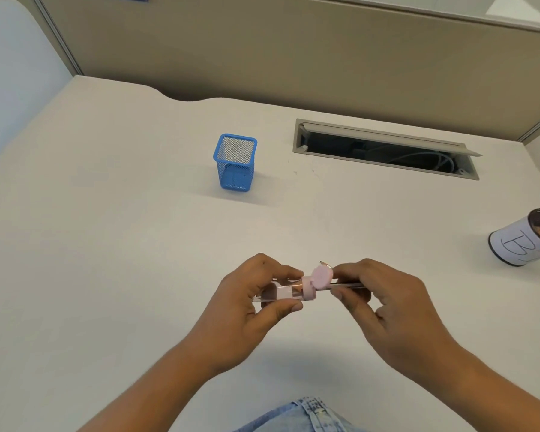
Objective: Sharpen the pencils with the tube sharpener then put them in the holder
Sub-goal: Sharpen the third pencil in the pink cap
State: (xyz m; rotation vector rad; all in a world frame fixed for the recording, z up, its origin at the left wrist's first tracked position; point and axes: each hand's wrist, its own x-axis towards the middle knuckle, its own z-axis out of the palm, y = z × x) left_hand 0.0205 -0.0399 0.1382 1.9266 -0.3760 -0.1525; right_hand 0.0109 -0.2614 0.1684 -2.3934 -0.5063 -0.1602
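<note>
One white desk [106,260] fills the frame, where, below the blue mesh holder [235,163] at upper centre, the left hand [247,304] grips the tube sharpener [293,291] and the right hand [387,304] pinches a pencil [346,285] entering its pink cap: sharpening apparently in hand, with twisting, then a carry to the holder, likely next.

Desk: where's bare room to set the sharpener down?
Bare desk left of the holder and left hand; a wide strip between holder and sharpener; a patch between right hand and can. Tight only at the cable hatch.
</note>
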